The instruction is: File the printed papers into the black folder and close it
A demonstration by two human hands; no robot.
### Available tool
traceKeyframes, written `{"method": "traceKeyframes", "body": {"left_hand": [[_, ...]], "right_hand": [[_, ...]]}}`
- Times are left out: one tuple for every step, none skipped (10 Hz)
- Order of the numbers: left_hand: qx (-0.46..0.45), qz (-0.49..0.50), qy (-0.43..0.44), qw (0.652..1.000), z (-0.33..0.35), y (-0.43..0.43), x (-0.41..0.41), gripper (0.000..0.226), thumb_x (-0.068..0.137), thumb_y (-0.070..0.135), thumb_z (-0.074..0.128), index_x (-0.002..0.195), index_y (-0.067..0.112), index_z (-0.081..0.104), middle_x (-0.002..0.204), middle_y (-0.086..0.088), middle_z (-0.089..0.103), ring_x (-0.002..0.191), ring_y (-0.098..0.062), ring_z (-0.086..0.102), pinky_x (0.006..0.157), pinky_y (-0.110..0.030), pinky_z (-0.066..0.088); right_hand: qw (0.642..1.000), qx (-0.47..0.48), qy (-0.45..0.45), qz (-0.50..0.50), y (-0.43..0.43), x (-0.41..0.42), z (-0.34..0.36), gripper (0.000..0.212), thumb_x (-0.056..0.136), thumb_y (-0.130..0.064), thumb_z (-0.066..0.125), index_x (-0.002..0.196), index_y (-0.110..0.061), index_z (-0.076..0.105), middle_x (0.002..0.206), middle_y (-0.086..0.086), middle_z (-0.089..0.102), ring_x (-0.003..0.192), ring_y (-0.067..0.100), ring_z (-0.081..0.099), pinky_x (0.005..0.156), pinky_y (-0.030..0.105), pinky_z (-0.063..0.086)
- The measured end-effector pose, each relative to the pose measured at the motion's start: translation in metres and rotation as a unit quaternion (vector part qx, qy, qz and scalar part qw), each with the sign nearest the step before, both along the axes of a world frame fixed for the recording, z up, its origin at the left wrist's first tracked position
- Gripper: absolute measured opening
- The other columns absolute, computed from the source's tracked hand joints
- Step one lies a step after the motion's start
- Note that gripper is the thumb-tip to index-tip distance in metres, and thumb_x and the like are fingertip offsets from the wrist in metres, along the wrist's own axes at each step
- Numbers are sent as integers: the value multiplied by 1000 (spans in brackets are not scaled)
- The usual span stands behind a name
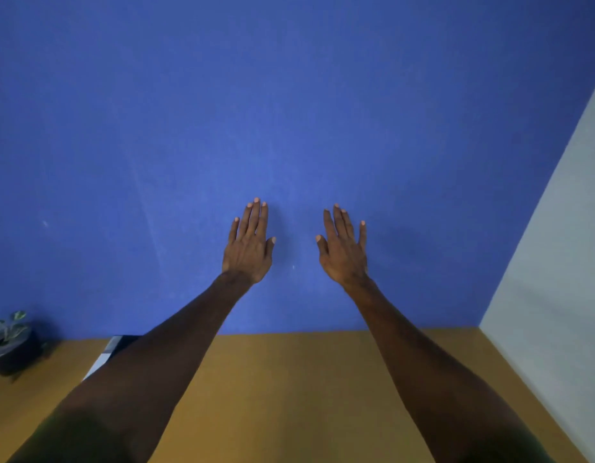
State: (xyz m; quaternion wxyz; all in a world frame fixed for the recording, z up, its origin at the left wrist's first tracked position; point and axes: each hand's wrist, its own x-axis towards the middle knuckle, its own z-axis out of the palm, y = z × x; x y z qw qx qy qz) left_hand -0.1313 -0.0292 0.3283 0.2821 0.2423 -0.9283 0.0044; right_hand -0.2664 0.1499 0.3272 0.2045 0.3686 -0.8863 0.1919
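Blue wall fills most of the frame, top to roughly two-thirds down. Grey-white wall cuts in along the right edge and meets the blue one at a corner. Wooden tabletop runs across the bottom of the frame, butted against the blue wall.

Both arms reach forward from the bottom corners, backs of the hands to the camera, palms toward the blue wall. Left hand sits centre-left of frame: fingers straight and nearly together, thumb angled out to the right, holding nothing. Right hand sits centre-right, level with the left and apart from it: fingers straight, little finger slightly splayed, thumb out to the left, also empty. Cannot tell whether the palms touch the wall or just hover in front of it.

Lower left of frame: a white-and-dark flat edge pokes out from behind the left forearm, lying on the tabletop near the wall. Could be the papers or folder, too little visible to say which. Far lower left: a dark pot with a small leafy plant on the tabletop, blurred.
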Motion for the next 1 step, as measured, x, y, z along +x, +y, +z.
{"method": "traceKeyframes", "body": {"left_hand": [[-51,7,34,998,47,-3,-13,75,114,40,34,176,14,-2,185,-3,-6,173,-22,-1,141,-49,14]], "right_hand": [[998,-41,45,0,-7,-12,42,66,115,-40,35,174,-22,12,183,1,3,171,20,8,136,61,3]]}}
